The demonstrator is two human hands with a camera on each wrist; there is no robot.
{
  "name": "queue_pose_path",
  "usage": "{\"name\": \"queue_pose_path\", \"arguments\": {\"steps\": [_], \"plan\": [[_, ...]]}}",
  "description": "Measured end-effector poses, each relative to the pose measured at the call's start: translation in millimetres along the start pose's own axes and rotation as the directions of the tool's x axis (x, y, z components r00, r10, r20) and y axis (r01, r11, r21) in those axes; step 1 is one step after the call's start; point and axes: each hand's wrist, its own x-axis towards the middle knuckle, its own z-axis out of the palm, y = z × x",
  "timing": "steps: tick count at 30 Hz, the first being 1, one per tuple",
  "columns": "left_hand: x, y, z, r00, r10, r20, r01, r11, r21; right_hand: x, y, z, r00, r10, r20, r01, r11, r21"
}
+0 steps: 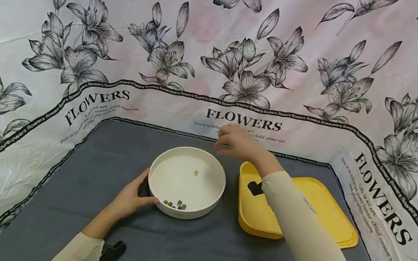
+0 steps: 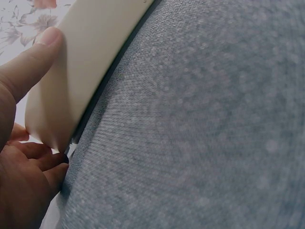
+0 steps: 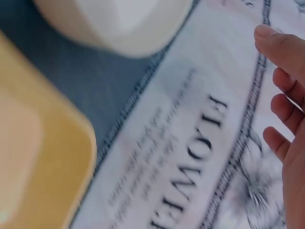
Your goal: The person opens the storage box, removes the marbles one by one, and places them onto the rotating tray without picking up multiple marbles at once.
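A shallow round white bowl (image 1: 186, 181) stands on the grey cloth. Several small marbles (image 1: 179, 203), brown and blue, lie together at its near side, and one pale green marble (image 1: 196, 173) is apart from them. My left hand (image 1: 133, 195) holds the bowl's left side, thumb by the rim; the left wrist view has the fingers low on the bowl's wall (image 2: 71, 76). Beyond the bowl's far right rim, my right hand (image 1: 237, 142) is raised with loosely bent fingers. Nothing shows between these fingers (image 3: 281, 102) in the right wrist view.
To the right stands a yellow container (image 1: 259, 228), partly covered by my right forearm, with a black patch (image 1: 255, 188) in it. A yellow lid (image 1: 322, 210) lies beside it. Flower-printed cloth (image 1: 243, 120) rises behind and at both sides.
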Motion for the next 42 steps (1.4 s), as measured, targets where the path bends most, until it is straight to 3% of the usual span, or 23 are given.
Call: {"name": "queue_pose_path", "arguments": {"steps": [6,16,27,42], "plan": [[0.3,-0.6,-3.1,1.000,-0.001,-0.003,0.001,1.000,0.004,-39.0,3,-36,0.998,-0.011,-0.057,0.007,0.998,-0.069],[0.7,-1.5,-1.8,1.000,0.014,0.000,-0.014,1.000,-0.002,-105.3,16,-48,1.000,0.006,-0.007,-0.006,0.992,-0.126],[0.6,0.8,-0.8,1.000,0.007,0.000,-0.007,1.000,0.002,-145.9,27,-30,0.995,0.068,0.076,-0.056,0.987,-0.151],[0.7,-0.1,-0.1,1.000,-0.007,-0.012,0.007,1.000,0.023,-180.8,48,12,0.969,0.152,0.195,-0.126,0.983,-0.136]]}}
